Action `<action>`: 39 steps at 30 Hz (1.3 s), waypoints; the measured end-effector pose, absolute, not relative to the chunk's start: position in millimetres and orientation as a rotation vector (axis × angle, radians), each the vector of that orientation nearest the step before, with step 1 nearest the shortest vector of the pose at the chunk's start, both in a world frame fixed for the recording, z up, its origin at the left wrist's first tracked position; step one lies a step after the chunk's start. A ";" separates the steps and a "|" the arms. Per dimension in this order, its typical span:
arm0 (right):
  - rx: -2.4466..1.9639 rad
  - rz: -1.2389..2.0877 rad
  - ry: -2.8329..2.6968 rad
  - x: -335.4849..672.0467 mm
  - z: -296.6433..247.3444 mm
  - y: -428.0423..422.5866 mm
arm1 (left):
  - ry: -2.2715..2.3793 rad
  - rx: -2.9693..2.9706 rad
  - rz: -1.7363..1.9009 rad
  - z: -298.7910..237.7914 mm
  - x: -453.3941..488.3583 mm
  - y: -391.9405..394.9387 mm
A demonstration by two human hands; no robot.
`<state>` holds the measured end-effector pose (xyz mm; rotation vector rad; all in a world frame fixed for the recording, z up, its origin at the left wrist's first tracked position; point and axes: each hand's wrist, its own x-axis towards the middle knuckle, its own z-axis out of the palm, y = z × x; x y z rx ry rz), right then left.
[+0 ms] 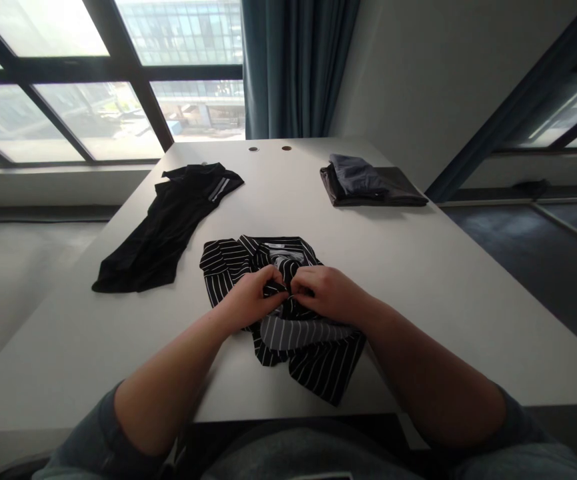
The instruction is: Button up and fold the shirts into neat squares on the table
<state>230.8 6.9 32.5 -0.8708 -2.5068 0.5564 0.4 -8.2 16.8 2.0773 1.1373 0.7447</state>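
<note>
A black shirt with white stripes (325,367) lies bunched on the white table in front of me, its collar side away from me. My left hand (261,291) pinches the shirt's front near its middle, thumb and forefinger pressed together. Right beside it, my right hand (321,288) pinches the fabric too, and the fingertips of both hands nearly meet. Whatever small part sits between the fingertips is too small to make out. Below the hands, a greyish inner side of the striped cloth is folded outward.
On the white table (443,320), a black garment with pale stripes (168,223) is spread at the left. Folded dark clothes (398,187) with a grey-blue cloth (355,175) on top lie at the back right. Behind stand windows and a blue curtain (295,67).
</note>
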 end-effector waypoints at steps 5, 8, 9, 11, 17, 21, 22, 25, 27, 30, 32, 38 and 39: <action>-0.847 0.249 -2.453 225.6 24.2 6.7 | 1.114 2.068 0.680 13.6 2.9 -5.8; -0.833 0.169 -2.387 222.3 21.9 5.2 | 1.157 2.067 0.731 15.1 3.2 -4.6; -0.835 0.172 -2.361 221.2 21.4 4.5 | 1.163 2.064 0.747 15.7 2.7 -4.1; -0.816 0.216 -2.312 218.9 20.3 2.8 | 1.166 2.062 0.763 16.4 1.5 -3.1; -0.789 0.444 -2.116 215.4 19.1 0.1 | 1.200 2.087 0.823 14.4 0.9 -2.2; -0.824 0.703 -2.017 218.3 23.0 3.9 | 1.214 2.103 0.857 13.5 3.2 -4.1; -0.833 0.773 -1.989 219.3 23.8 5.3 | 1.217 2.102 0.871 13.8 3.6 -4.6; -0.823 0.924 -1.948 221.7 24.7 9.4 | 1.217 2.085 0.907 15.8 4.0 -5.7; -0.795 0.939 -1.967 222.5 25.0 10.9 | 1.216 2.080 0.912 17.6 3.7 -5.8; -0.749 0.847 -2.031 223.0 27.0 11.0 | 1.228 2.072 0.911 19.0 3.3 -5.5; -0.702 0.766 -2.088 223.5 29.4 9.8 | 1.244 2.057 0.915 18.1 3.4 -5.5; -0.629 0.572 -2.234 227.6 34.2 5.6 | 1.241 1.946 0.876 14.2 4.1 -5.7; -0.643 0.554 -2.251 228.3 34.3 5.1 | 1.230 1.924 0.861 14.8 3.8 -5.5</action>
